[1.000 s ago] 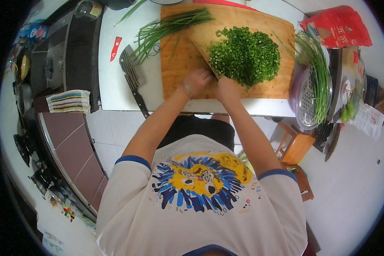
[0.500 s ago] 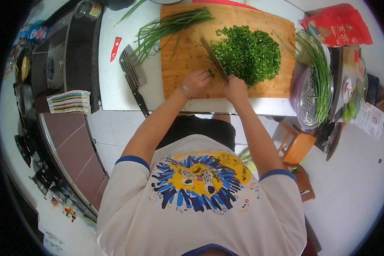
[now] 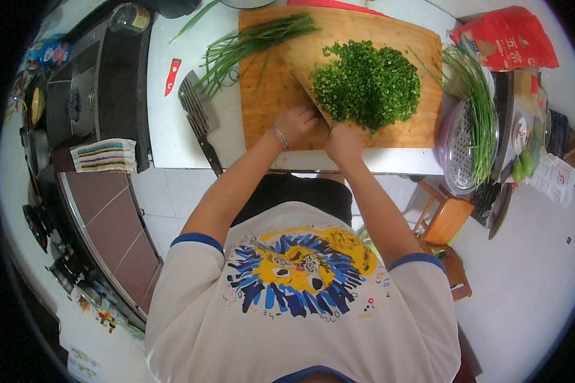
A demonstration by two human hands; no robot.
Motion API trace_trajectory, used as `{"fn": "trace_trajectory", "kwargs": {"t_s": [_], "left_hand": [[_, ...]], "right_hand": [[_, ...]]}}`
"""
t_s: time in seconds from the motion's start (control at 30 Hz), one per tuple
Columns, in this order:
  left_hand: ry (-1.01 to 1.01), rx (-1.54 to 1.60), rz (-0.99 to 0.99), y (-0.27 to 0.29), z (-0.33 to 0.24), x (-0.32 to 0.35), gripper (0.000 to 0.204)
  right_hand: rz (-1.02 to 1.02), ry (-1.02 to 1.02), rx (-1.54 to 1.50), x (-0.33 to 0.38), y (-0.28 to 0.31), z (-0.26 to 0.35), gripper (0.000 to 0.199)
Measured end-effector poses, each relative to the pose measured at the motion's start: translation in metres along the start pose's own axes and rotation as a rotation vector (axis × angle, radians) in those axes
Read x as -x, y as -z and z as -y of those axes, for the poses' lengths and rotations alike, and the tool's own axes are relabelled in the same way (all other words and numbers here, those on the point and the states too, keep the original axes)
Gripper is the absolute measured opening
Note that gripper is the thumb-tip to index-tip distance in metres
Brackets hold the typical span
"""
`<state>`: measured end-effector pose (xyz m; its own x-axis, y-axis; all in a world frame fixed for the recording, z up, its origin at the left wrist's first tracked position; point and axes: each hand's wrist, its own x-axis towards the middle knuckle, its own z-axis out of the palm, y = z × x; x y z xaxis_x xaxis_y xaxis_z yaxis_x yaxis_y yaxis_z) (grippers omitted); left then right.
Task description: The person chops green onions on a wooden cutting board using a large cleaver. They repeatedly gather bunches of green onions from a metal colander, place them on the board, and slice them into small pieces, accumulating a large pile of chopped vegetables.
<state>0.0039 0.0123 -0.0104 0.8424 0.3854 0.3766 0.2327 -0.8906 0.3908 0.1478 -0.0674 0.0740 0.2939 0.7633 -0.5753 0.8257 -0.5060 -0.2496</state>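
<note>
On the wooden cutting board (image 3: 262, 118), my right hand (image 3: 344, 144) grips a kitchen knife (image 3: 313, 99) by its handle near the front edge. The blade slants away to the far left, beside a large heap of chopped green chives (image 3: 367, 86). My left hand (image 3: 296, 122) is closed, its curled fingertips close against the left side of the blade; whatever they pinch is hidden. A bunch of uncut chives (image 3: 255, 41) lies across the board's far left corner, its ends hanging over the white table.
Left of the board lie a slotted cleaver-like knife (image 3: 198, 115) and a red-handled tool (image 3: 172, 76). To the right, more long chives (image 3: 482, 121) rest over a colander in a purple basin (image 3: 452, 150). A red bag (image 3: 508, 38) stands at the far right.
The knife and my right hand have shifted left and slightly nearer to me, bringing the blade up to my left hand. My left hand has barely moved.
</note>
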Motion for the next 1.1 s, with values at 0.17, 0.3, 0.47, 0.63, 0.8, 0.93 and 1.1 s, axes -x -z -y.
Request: {"fn": "trace_trajectory", "kwargs": {"t_s": [0.17, 0.3, 0.47, 0.63, 0.8, 0.93, 1.1], "left_hand": [[0.005, 0.044, -0.023, 0.013, -0.006, 0.007, 0.026], [-0.005, 0.057, 0.019, 0.014, -0.005, 0.007, 0.028], [-0.023, 0.065, 0.040, 0.000, 0.000, -0.002, 0.026], [-0.055, 0.006, -0.108, -0.006, 0.001, -0.007, 0.010], [-0.040, -0.022, -0.057, 0.001, -0.001, -0.009, 0.013], [-0.022, -0.009, 0.016, 0.005, -0.006, -0.008, 0.021], [-0.033, 0.017, -0.079, 0.003, -0.008, -0.001, 0.021]], "right_hand": [[0.000, -0.024, -0.112, -0.020, 0.009, 0.017, 0.017], [-0.018, -0.029, -0.125, -0.008, -0.004, -0.018, 0.017], [-0.132, -0.031, -0.132, 0.002, 0.001, -0.032, 0.017], [-0.056, 0.003, -0.083, 0.017, 0.011, -0.017, 0.015], [-0.022, -0.012, -0.046, 0.011, -0.001, -0.017, 0.015], [-0.007, -0.036, -0.062, -0.003, 0.002, -0.005, 0.017], [-0.156, 0.031, -0.286, -0.025, 0.008, -0.002, 0.018]]}}
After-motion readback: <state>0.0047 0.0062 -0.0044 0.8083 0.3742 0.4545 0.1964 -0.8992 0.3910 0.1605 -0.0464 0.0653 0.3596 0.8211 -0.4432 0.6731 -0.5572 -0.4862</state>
